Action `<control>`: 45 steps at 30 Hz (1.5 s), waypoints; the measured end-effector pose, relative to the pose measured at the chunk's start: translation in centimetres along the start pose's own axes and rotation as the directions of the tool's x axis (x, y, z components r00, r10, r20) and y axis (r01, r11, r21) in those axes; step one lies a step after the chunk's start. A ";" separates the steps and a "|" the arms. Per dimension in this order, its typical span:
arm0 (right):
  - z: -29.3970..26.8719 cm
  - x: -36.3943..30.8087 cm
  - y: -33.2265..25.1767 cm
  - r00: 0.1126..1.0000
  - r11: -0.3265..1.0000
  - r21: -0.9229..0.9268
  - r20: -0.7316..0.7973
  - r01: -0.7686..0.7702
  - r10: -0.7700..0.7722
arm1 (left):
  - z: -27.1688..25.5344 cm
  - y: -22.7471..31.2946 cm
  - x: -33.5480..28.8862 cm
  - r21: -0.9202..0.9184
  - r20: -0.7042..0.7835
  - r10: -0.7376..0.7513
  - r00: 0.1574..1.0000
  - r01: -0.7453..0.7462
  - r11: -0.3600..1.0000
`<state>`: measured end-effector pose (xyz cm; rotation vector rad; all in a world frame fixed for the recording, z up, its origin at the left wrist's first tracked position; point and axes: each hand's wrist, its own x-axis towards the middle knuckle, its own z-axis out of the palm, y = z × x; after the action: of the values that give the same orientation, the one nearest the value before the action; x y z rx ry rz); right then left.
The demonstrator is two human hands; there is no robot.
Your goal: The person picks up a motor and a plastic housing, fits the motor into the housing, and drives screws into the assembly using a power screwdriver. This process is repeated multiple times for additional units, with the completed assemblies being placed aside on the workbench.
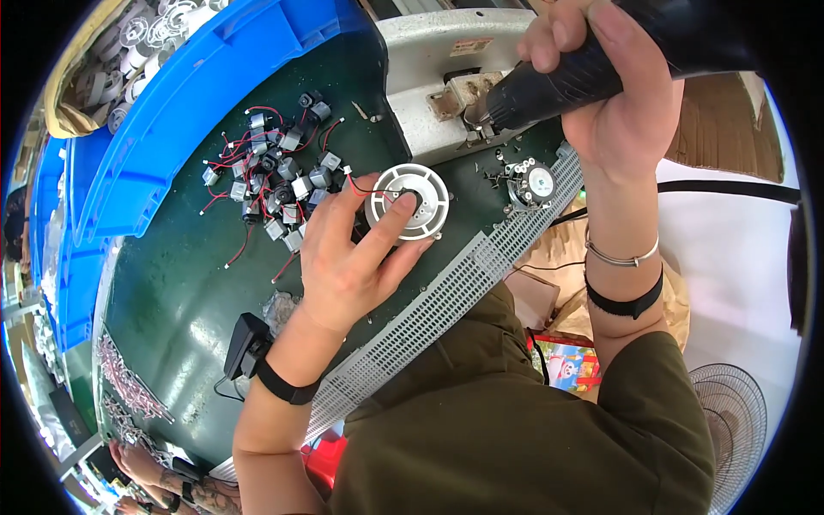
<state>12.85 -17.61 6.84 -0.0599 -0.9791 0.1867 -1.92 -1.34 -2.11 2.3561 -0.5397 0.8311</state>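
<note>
Right hand [631, 103] clamped on a black driver [554, 94], upper-right of the white wheel [429, 212] left hand [348, 249] grips; likely loading up, next needs careful aim

The person wears a dark olive-green, short-sleeved cloth shirt [515, 446], plain where it shows, with a loose right sleeve [652, 386] whose edge lies near the elbow. Below the bare left hand [339, 249], 1 flat black strap [287, 389] circles the wrist, with a boxy black device [248, 343] at its outer side and a thin black cable [225, 389] beside it. Below the bare right hand [622, 124], the forearm bears 1 slim, silvery metal bangle [624, 260] and 1 broader black band [631, 304].
</note>
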 end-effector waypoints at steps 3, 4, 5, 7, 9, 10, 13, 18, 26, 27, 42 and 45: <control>1.3 -0.8 -5.0 0.916 0.608 -0.704 -0.163 -0.368 0.367 | -0.3 -0.2 0.1 0.020 -0.008 0.018 1.000 -0.018 1.000; 1.8 -1.3 -5.3 0.917 0.609 -0.703 -0.160 -0.367 0.366 | -0.5 -0.2 0.2 0.023 -0.008 0.019 1.000 -0.019 1.000; 2.4 -2.0 -5.4 0.919 0.583 -0.715 -0.243 -0.386 0.311 | -0.6 -0.1 0.3 0.032 0.003 0.015 1.000 -0.015 0.999; 4.9 -1.9 -4.8 0.909 0.575 -0.705 -0.347 -0.416 0.232 | -0.6 0.2 0.4 0.044 0.015 0.001 1.000 -0.002 0.999; 7.0 0.1 -5.3 0.911 0.632 -0.658 -0.249 -0.409 0.330 | -0.3 0.4 0.9 -0.005 -0.005 0.028 1.000 -0.028 1.000; 7.4 0.7 -5.0 0.905 0.641 -0.654 -0.176 -0.402 0.388 | -0.4 0.5 0.9 -0.001 0.000 0.026 1.000 -0.026 1.000; 8.0 1.3 -0.2 0.966 0.474 -0.844 -0.195 -0.252 0.167 | -0.5 -0.1 0.4 0.053 -0.026 0.028 0.999 -0.026 0.998; 7.8 1.0 1.0 0.952 0.600 -0.744 -0.172 -0.294 0.253 | -0.3 -0.1 0.5 0.044 -0.025 0.027 0.999 -0.026 0.999; 7.8 0.4 1.4 0.951 0.657 -0.690 -0.185 -0.304 0.246 | -0.5 0.0 0.4 0.024 -0.002 0.003 1.000 -0.003 1.000; 7.6 0.4 1.4 0.952 0.664 -0.683 -0.186 -0.304 0.245 | -0.5 0.0 0.3 0.021 -0.002 -0.002 1.000 0.002 1.000; 6.8 -0.4 0.9 0.956 0.757 -0.585 -0.207 -0.290 0.206 | -1.3 0.8 0.8 0.000 -0.040 -0.053 0.998 0.053 0.999; 6.9 -0.5 0.2 0.960 0.782 -0.558 -0.199 -0.277 0.198 | -2.9 2.1 1.5 -0.014 -0.027 -0.143 0.989 0.142 0.990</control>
<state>6.78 -17.78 10.25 -0.7612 -0.8653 0.1056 -3.20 -1.34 1.59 2.3371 -0.3589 0.7920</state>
